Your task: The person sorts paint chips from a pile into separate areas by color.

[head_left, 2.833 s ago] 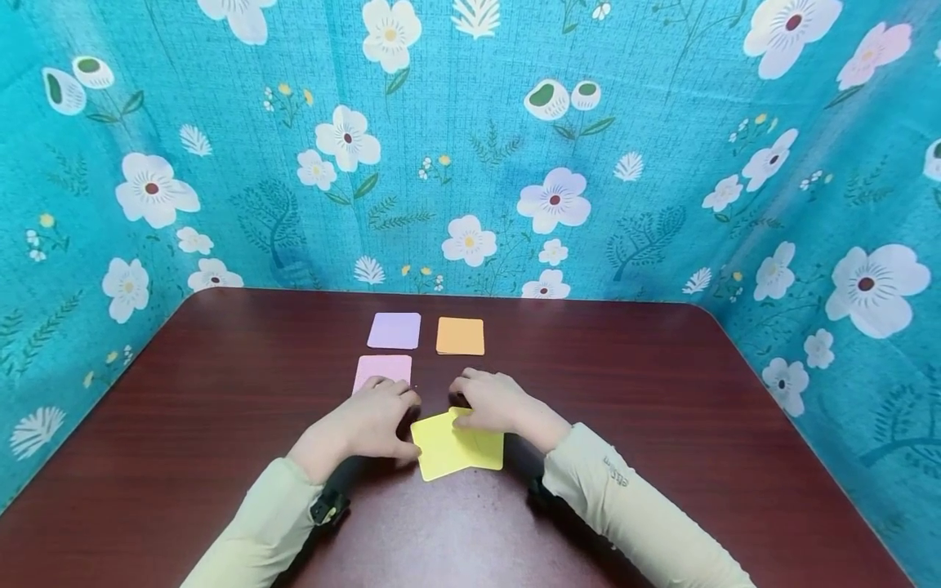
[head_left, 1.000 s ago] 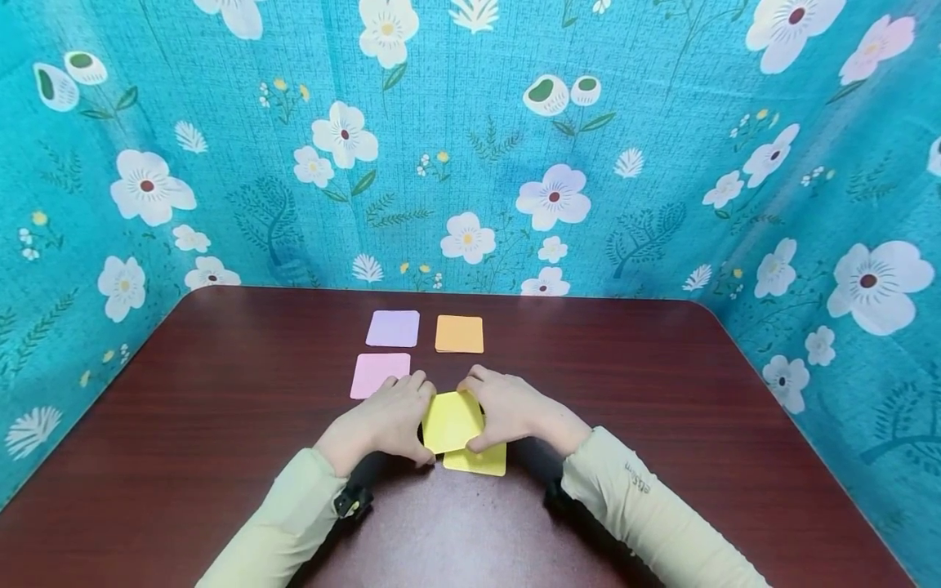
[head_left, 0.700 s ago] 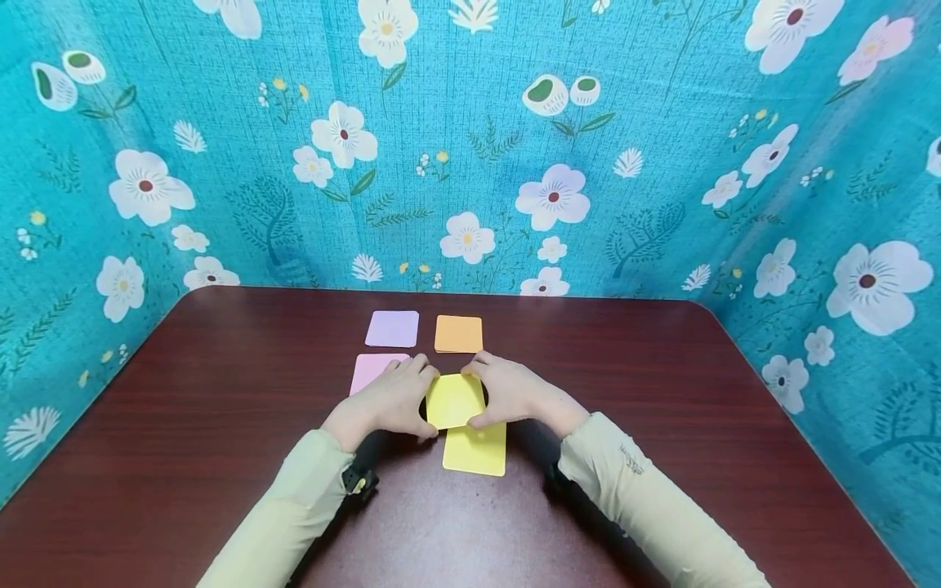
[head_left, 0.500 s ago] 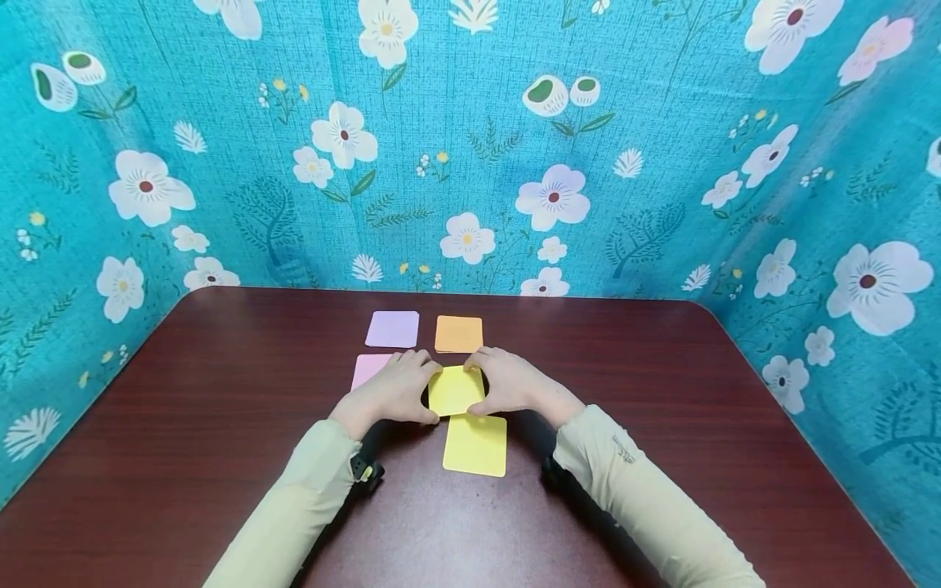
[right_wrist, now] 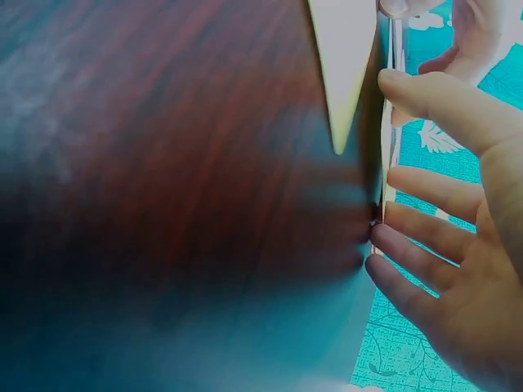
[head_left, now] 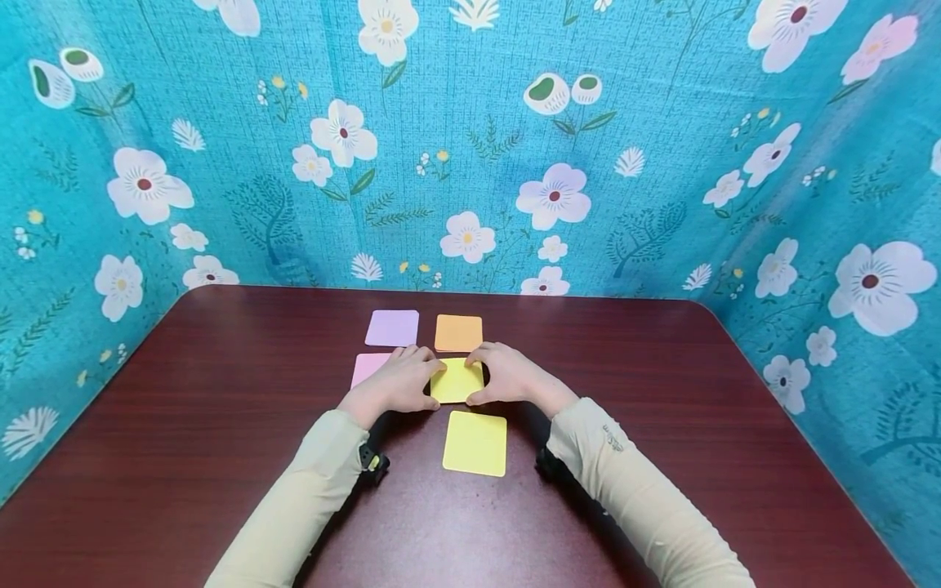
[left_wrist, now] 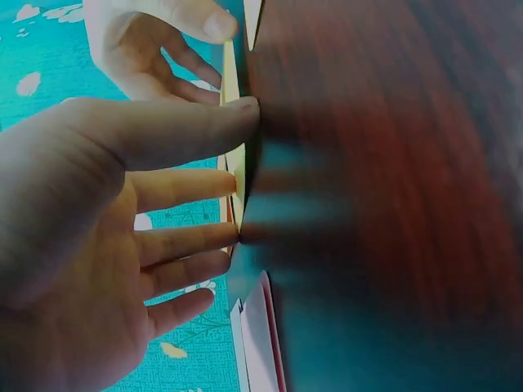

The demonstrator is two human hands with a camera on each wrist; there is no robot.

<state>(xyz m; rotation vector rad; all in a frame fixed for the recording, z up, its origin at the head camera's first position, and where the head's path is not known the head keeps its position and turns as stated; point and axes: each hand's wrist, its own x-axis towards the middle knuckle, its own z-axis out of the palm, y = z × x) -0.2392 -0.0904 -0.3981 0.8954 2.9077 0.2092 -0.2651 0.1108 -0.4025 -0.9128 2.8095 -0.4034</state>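
Note:
Two yellow cards lie on a dark red table. My left hand and right hand hold the far yellow card by its side edges, thumbs at its near corners and fingertips at its far corners. In the left wrist view my left hand has its fingertips on that card's thin edge. The right wrist view shows my right hand against the same edge. The second yellow card lies flat just behind the hands, towards me.
A purple card and an orange card lie side by side beyond the hands. A pink card is partly under my left hand. Blue flowered cloth walls the table on three sides.
Both hands took the top yellow card off the pile and carried it away from me, to just below the orange card. The other yellow card stayed in place.

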